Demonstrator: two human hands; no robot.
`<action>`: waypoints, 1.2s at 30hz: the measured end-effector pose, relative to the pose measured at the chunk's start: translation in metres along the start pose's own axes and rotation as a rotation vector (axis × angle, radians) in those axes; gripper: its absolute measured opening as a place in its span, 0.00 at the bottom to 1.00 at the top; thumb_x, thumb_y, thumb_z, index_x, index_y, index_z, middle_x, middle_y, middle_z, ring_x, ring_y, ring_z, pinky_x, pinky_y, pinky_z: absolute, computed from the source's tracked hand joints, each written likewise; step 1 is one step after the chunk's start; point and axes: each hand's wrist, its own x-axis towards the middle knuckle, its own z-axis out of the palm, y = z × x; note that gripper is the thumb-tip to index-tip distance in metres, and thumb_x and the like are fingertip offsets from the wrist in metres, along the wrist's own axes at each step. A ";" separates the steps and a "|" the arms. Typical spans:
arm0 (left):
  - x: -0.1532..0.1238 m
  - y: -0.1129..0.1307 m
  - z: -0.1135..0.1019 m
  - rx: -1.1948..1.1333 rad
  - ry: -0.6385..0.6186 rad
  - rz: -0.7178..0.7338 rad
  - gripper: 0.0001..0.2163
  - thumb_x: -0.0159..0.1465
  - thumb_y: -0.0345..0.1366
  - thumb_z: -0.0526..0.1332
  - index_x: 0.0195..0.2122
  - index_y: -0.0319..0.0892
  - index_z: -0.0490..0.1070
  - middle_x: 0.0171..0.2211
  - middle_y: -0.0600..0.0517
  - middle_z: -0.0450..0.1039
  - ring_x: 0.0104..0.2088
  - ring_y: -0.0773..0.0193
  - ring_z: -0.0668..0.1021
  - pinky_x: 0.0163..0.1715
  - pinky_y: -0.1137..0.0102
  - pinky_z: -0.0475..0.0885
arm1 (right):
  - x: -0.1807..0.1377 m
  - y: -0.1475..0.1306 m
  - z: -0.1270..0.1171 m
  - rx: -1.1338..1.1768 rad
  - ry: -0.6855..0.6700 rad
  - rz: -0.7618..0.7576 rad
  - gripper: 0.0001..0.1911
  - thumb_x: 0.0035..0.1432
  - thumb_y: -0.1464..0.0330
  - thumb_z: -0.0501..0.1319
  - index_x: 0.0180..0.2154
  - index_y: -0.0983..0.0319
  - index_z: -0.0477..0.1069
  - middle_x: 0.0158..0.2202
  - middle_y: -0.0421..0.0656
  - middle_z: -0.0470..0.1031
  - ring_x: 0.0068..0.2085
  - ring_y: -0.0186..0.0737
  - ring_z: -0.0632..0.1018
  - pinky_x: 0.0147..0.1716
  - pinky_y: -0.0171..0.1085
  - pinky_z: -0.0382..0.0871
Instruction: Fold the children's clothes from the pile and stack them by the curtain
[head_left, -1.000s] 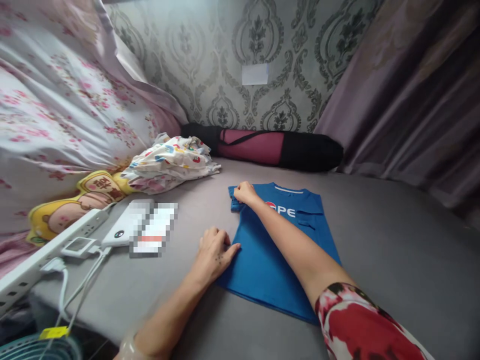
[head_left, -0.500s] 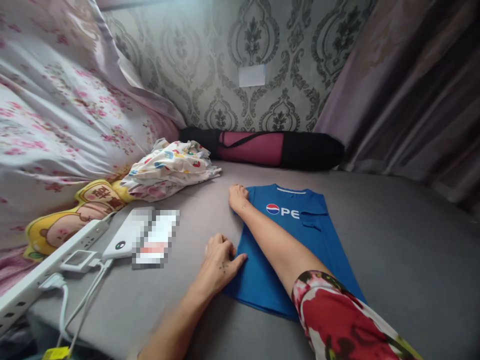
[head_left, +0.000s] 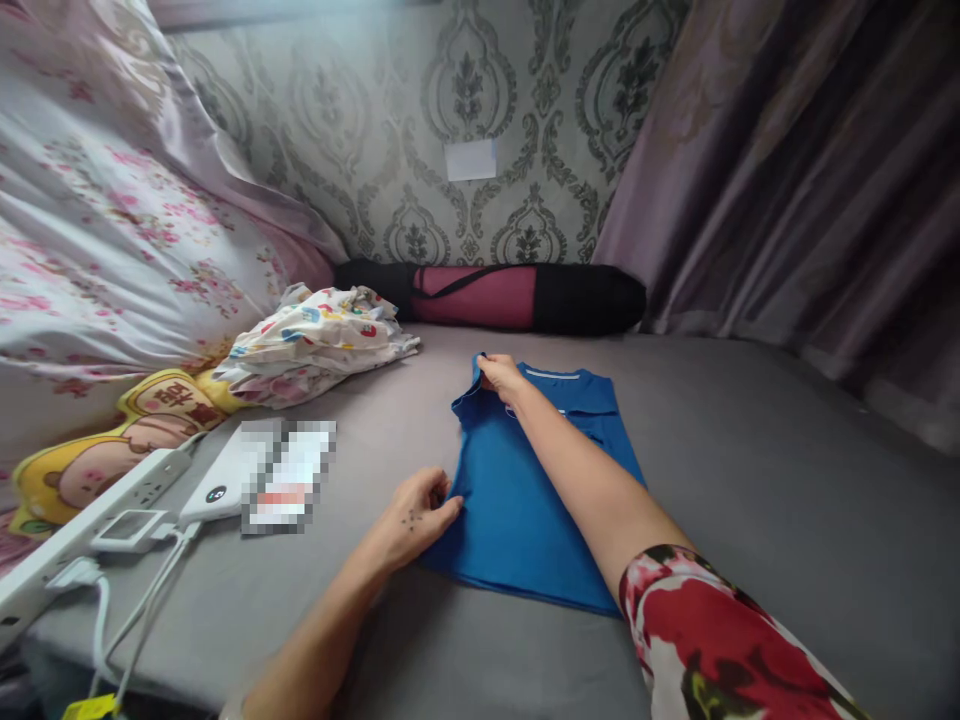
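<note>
A blue T-shirt [head_left: 525, 500] lies on the grey bed sheet, its collar pointing away from me and its right sleeve folded inward over the front. My right hand [head_left: 502, 378] reaches across it and pinches the left shoulder, which is raised and bent over toward the middle. Most of the printed chest logo is covered by that fold and my forearm. Lower down, my left hand [head_left: 420, 512] has the shirt's left side edge between thumb and curled fingers.
On the left lie a power strip [head_left: 146, 490] with plugs and cables, a white power bank [head_left: 225, 480], a blurred-out flat item [head_left: 289, 490], a yellow plush pillow [head_left: 112, 450] and crumpled patterned cloth [head_left: 315, 335]. A black-and-maroon long bag [head_left: 480, 298] lies along the wall.
My right hand has lifted the shirt's left shoulder and drawn it inward, covering the logo. My left hand stays at the side edge. The view has shifted slightly to the right.
</note>
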 end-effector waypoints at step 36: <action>-0.008 0.058 0.024 0.248 -0.252 0.256 0.08 0.63 0.36 0.54 0.39 0.45 0.71 0.27 0.52 0.71 0.28 0.63 0.72 0.29 0.70 0.62 | -0.011 0.055 -0.088 -0.476 0.205 -0.022 0.10 0.56 0.73 0.60 0.41 0.65 0.74 0.43 0.52 0.78 0.48 0.47 0.77 0.44 0.35 0.69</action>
